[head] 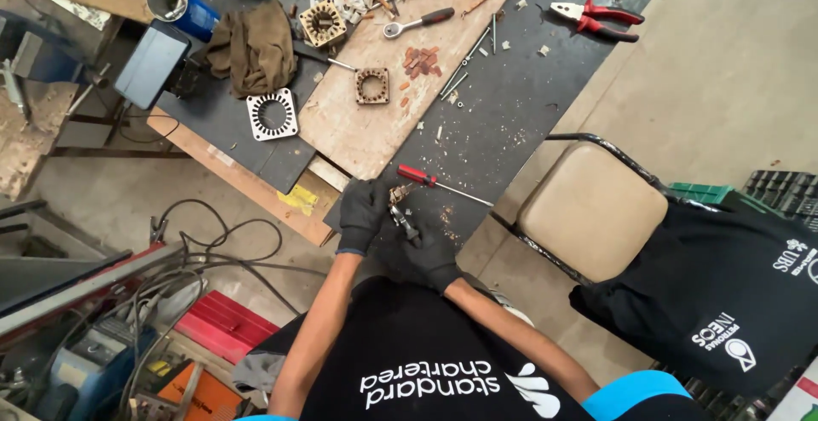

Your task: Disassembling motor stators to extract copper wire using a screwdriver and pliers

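Both my hands wear black gloves and meet at the near edge of the dark workbench [511,106]. My left hand [364,212] pinches a small brownish part [398,193] between its fingertips. My right hand [429,252] grips a small metal tool, apparently pliers [404,220], whose tip points at that part. A red-handled screwdriver [436,181] lies on the bench just beyond my hands, shaft pointing right.
On the bench lie square metal stator cores [272,114], a brown cloth [252,48], a ratchet wrench [417,22], red pliers [596,19], loose screws and a plywood board [375,123]. A tan stool [590,210] stands right. Cables and machines [102,344] crowd the floor left.
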